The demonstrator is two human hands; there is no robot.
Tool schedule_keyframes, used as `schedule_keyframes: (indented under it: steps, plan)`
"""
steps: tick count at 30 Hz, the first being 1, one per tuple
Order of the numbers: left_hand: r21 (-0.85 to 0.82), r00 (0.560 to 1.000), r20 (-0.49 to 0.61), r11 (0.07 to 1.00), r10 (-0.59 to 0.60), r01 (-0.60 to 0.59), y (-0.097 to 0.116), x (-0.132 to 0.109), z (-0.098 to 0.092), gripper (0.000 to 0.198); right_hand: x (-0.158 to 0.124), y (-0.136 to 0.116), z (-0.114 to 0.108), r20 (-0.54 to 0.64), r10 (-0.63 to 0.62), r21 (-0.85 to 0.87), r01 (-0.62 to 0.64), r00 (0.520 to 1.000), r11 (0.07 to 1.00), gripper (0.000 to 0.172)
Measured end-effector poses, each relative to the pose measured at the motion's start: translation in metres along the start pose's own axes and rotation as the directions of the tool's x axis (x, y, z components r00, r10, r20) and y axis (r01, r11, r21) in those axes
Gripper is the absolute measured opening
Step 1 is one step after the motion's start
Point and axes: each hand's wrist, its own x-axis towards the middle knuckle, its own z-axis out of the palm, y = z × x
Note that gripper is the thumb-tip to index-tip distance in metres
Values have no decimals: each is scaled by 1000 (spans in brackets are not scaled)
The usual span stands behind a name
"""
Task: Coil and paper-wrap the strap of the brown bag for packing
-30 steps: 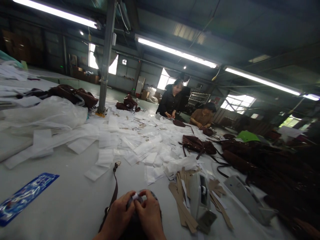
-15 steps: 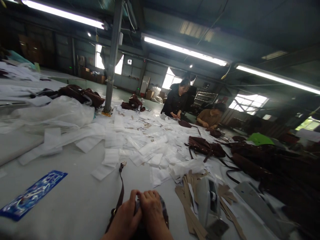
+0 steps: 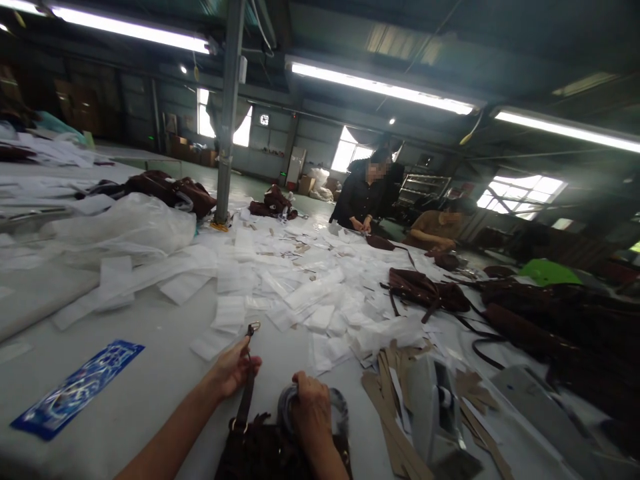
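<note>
A dark brown bag (image 3: 270, 450) lies at the table's near edge, partly under my right arm. My left hand (image 3: 233, 370) is closed around its brown strap (image 3: 246, 399), just below a metal clasp (image 3: 254, 327) at the far end. The strap runs back to a metal ring (image 3: 239, 425) on the bag. My right hand (image 3: 313, 407) is curled over a curved handle in grey wrapping (image 3: 286, 403) at the top of the bag. Its fingertips are partly hidden from me.
A blue patterned packet (image 3: 77, 390) lies to the left. White packing sheets (image 3: 300, 287) cover the middle. At right are beige strips (image 3: 387, 413), a grey tape dispenser (image 3: 435, 407) and brown bags (image 3: 430, 291). Two people (image 3: 365, 193) work across the table, near a metal post (image 3: 227, 133).
My left hand has moved from the bag forward to the strap and taken hold near its clasp. The right hand stays at the bag, its wrapped handle now showing. The view has shifted slightly.
</note>
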Motion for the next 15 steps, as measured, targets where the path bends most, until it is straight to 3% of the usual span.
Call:
schedule_keyframes:
  steps: [4, 7, 9, 12, 15]
  plan:
    - [-135, 993, 91, 989, 74, -61, 19, -4, 15, 27, -1, 7, 1, 2, -15, 151, 15, 1000, 988, 47]
    - [-163, 961, 194, 973, 196, -166, 43, -34, 23, 22, -1, 9, 0, -7, -31, 250, 32, 999, 968, 62]
    - [-94, 910, 314, 963, 270, -253, 56, -63, 29, 27, -2, 9, -2, -49, 24, 382, -3, 998, 924, 67]
    - [98, 833, 475, 923, 285, -372, 62, -106, 40, 34, -9, 15, -17, -124, 255, 678, -106, 959, 728, 56]
    - [256, 817, 517, 865, 254, -431, 51, -134, 47, 38, -33, 28, -66, -186, 472, 854, -96, 862, 511, 36]
